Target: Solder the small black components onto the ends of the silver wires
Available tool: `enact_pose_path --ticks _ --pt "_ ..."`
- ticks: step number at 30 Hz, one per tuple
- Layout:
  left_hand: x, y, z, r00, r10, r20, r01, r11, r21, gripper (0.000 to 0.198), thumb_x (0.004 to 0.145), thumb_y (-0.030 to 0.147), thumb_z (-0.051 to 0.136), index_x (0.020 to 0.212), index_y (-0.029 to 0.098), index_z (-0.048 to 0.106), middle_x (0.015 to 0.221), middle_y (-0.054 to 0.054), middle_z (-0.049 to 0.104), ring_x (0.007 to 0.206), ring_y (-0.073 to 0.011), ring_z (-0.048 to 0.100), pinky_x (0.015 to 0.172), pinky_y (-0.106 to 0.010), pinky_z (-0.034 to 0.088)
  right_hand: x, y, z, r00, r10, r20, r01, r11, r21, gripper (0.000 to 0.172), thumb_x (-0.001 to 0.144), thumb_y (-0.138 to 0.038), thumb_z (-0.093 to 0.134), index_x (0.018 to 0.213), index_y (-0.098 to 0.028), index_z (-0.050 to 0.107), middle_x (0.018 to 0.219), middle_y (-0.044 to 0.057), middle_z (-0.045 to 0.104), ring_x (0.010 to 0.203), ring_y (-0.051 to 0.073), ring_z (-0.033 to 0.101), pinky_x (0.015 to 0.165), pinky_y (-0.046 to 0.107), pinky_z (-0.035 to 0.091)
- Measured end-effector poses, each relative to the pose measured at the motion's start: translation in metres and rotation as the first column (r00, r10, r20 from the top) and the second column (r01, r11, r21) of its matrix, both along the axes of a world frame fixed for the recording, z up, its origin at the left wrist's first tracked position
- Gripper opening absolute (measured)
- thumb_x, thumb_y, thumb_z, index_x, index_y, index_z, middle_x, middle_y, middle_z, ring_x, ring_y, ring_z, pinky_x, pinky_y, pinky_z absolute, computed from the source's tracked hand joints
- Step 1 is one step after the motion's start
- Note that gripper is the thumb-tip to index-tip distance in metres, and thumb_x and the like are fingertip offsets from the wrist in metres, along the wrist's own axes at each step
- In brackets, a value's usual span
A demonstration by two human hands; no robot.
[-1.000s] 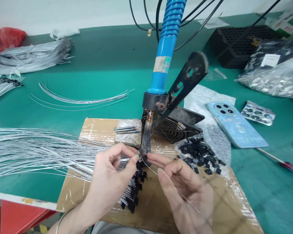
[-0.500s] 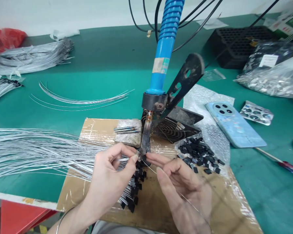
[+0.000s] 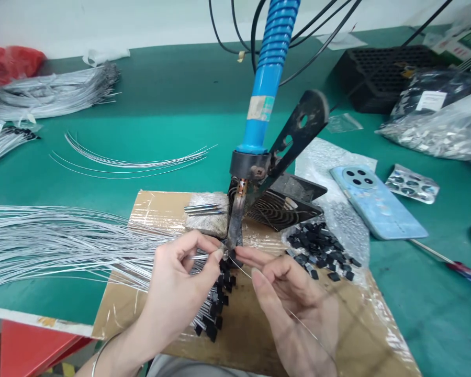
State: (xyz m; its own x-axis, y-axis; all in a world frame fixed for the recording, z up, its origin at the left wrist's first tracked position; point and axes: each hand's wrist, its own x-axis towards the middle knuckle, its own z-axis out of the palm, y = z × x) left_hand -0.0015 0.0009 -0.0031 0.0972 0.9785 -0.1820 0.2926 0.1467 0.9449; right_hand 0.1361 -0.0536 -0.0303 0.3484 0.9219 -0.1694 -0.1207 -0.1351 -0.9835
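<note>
A soldering iron [image 3: 269, 78] with a blue handle is clamped in a black bracket [image 3: 298, 136], its tip pointing down. Just left of the tip, my left hand [image 3: 184, 283] pinches a thin grey wire; the wire's end is hidden by fingers and tip. My right hand [image 3: 298, 303] holds a strand of solder wire [image 3: 241, 268] between thumb and fingers, running across the palm up toward the tip. Below the hands lie wires with black square ends [image 3: 214, 314]. Their grey lengths [image 3: 82, 241] stretch off to the left.
Cardboard [image 3: 255, 335] covers the work spot. Behind the iron is a black fan [image 3: 278, 201], beside a wrapped block [image 3: 206, 222] bearing metal rods. Loose black pieces [image 3: 317, 243] lie on bubble wrap, near a blue phone [image 3: 380, 201] and a screwdriver [image 3: 455, 264]. Wire bundles [image 3: 51, 94] lie far left.
The whole view shifts very slightly. Both hands keep their places at the iron's tip, with no other clear change.
</note>
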Motion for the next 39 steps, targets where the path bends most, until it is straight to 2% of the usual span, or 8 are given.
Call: enact_pose_path --ticks 8,13,17,34,39 --pt "0.0016 -0.0006 0.0 1.0 -0.009 0.023 0.008 0.999 0.043 0.012 0.081 0.015 0.065 0.069 0.018 0.066 0.075 -0.002 0.073 0.077 -0.0177 0.07 0.065 -0.025 0.05 0.0007 -0.0012 -0.0028 1.0 0.013 0.003 -0.013 1.0 0.001 0.022 0.088 -0.026 0.068 0.069 -0.024 0.058 0.108 0.005 0.079 0.102 0.02 0.074 0.091 0.03 0.059" --pt "-0.0005 -0.0017 0.0 1.0 -0.005 -0.017 0.006 1.0 0.024 0.012 0.081 0.017 0.065 0.069 0.018 0.065 0.076 -0.002 0.073 0.083 -0.0198 0.07 0.067 -0.026 0.05 0.0006 -0.0011 -0.0033 1.0 0.023 -0.01 -0.023 1.0 -0.003 0.022 0.089 -0.029 0.067 0.07 -0.024 0.058 0.11 0.005 0.078 0.104 0.021 0.073 0.091 0.03 0.058" --pt "-0.0001 -0.001 0.0007 0.999 -0.01 -0.046 0.01 1.0 0.008 0.012 0.082 0.018 0.064 0.069 0.018 0.066 0.077 -0.003 0.073 0.079 -0.0195 0.069 0.062 -0.026 0.048 -0.0006 -0.0008 -0.0022 1.0 -0.001 -0.002 0.001 1.0 -0.001 0.023 0.086 -0.031 0.07 0.068 -0.024 0.059 0.107 0.006 0.079 0.102 0.022 0.074 0.091 0.031 0.057" --pt "0.0014 -0.0018 0.0019 1.0 0.004 0.0 -0.004 0.999 0.044 0.013 0.081 0.013 0.065 0.069 0.017 0.067 0.076 -0.002 0.074 0.074 -0.0155 0.067 0.064 -0.022 0.05 -0.0046 -0.0005 0.0006 0.998 -0.056 -0.007 0.056 0.998 0.003 0.025 0.083 -0.031 0.075 0.065 -0.022 0.06 0.103 0.008 0.08 0.097 0.022 0.075 0.089 0.029 0.059" --pt "0.001 -0.0012 0.0007 1.0 0.016 -0.025 -0.015 1.0 0.027 0.012 0.08 0.015 0.066 0.068 0.017 0.066 0.076 -0.003 0.075 0.073 -0.0169 0.068 0.063 -0.024 0.05 0.0005 -0.0006 -0.0059 0.999 0.002 0.04 -0.004 0.999 0.042 0.021 0.083 -0.027 0.074 0.067 -0.023 0.06 0.106 0.008 0.08 0.1 0.024 0.076 0.088 0.032 0.06"
